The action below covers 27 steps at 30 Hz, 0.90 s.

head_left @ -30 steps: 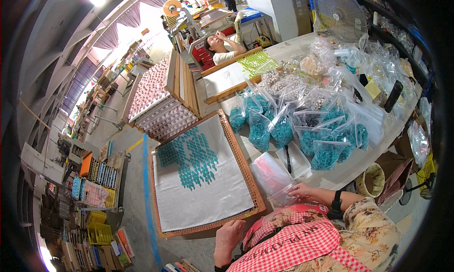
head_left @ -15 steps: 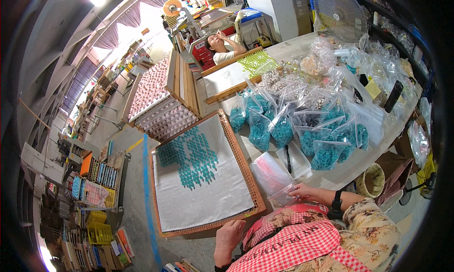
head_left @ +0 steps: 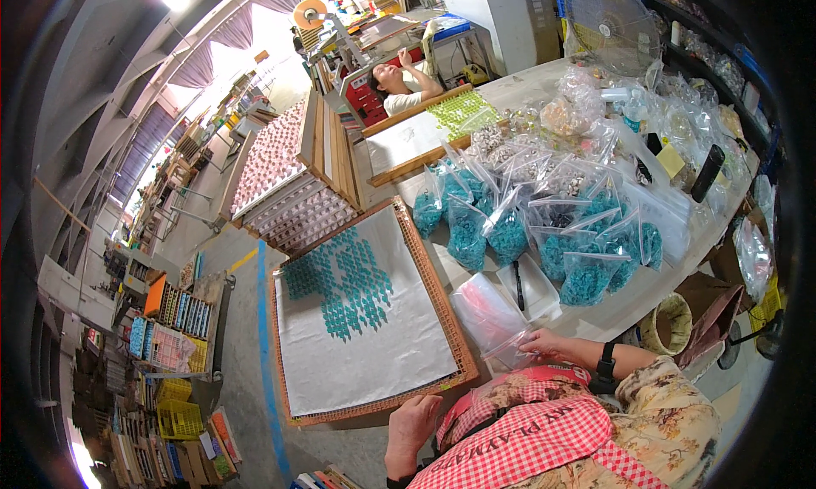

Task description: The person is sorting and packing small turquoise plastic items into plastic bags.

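My right hand (head_left: 544,344), a dark band on its wrist, has its fingers closed at the near edge of a stack of clear plastic zip bags (head_left: 490,312) with pink on them. My left hand (head_left: 412,428) is curled close to the checked apron, by the near edge of the tray; nothing shows in it. The brown-rimmed tray (head_left: 466,363) bears a white sheet (head_left: 365,374). On the sheet's far half stand rows of small teal pieces (head_left: 344,285). Beside the bag stack, a black pen-like stick (head_left: 518,287) lies in a white shallow box (head_left: 544,298).
Filled zip bags of teal pieces (head_left: 586,277) crowd the table to the right. Behind lie loose clear bags (head_left: 688,107) and a fan (head_left: 612,22). A stack of trays with pink pieces (head_left: 272,162) stands far left. Across the table, a person (head_left: 399,85) sits by a tray of green pieces (head_left: 463,113).
My hands and the things near them look unmoved. The person across the table has shifted a raised hand slightly to the right.
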### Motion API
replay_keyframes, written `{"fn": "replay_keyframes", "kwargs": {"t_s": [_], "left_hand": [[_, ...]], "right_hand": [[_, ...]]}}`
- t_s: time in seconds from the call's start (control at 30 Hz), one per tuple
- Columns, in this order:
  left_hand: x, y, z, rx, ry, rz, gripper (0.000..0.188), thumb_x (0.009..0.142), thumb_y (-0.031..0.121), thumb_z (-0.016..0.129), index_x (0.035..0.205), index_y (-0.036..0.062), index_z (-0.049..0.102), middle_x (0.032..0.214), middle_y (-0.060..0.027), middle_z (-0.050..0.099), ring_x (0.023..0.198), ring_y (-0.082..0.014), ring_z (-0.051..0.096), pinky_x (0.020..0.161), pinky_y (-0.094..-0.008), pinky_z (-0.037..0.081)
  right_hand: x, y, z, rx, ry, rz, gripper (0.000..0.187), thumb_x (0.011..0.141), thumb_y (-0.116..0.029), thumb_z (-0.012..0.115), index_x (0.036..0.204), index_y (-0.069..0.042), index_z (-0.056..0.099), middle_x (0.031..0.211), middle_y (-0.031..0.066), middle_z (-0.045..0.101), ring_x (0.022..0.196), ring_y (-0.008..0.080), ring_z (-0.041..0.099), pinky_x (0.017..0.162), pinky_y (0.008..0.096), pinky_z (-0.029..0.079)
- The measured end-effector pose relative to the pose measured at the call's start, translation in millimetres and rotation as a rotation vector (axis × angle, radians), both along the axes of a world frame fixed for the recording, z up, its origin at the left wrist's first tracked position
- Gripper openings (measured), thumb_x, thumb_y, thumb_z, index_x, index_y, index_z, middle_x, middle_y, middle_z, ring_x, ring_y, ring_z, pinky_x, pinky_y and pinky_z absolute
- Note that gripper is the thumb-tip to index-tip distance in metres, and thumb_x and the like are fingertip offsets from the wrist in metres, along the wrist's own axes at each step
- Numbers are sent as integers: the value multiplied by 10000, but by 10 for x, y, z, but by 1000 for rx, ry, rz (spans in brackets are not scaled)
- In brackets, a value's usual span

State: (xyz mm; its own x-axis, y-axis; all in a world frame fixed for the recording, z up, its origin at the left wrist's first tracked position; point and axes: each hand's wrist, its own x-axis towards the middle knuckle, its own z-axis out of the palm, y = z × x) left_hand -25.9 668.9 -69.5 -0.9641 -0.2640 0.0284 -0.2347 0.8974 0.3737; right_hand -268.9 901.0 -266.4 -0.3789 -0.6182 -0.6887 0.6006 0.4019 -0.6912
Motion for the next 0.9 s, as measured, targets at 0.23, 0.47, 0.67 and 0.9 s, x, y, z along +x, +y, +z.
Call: {"fn": "replay_keyframes", "kwargs": {"t_s": [0.23,0.47,0.67,0.9], "left_hand": [[9,-5,4,-16,-8,-3,126,860,234,625,895,119,663,781,-66,638,721,-259,645,605,-355,520],[2,1,15,-22,-11,-6,123,858,235,625,902,128,667,788,-61,641,727,-253,646,604,-355,521],[2,2,11,-25,-33,5,122,854,234,630,885,122,668,783,-62,640,723,-254,645,605,-357,522],[-10,3,20,-16,-39,8,132,856,245,627,894,127,672,783,-64,640,729,-259,647,607,-365,522]], "right_hand": [[-2,-10,38,10,-4,-10,139,812,-194,732,907,-98,697,678,-27,603,527,82,528,453,230,420],[1,-9,19,32,-31,-33,133,813,-178,733,907,-93,695,678,-26,609,514,82,528,443,223,416],[-2,5,-16,12,-32,-27,148,807,-190,740,908,-93,693,674,-28,605,512,82,524,434,225,407],[-1,3,32,16,-24,-26,152,821,-201,717,883,-68,678,662,-1,607,527,92,553,437,235,414]]}}
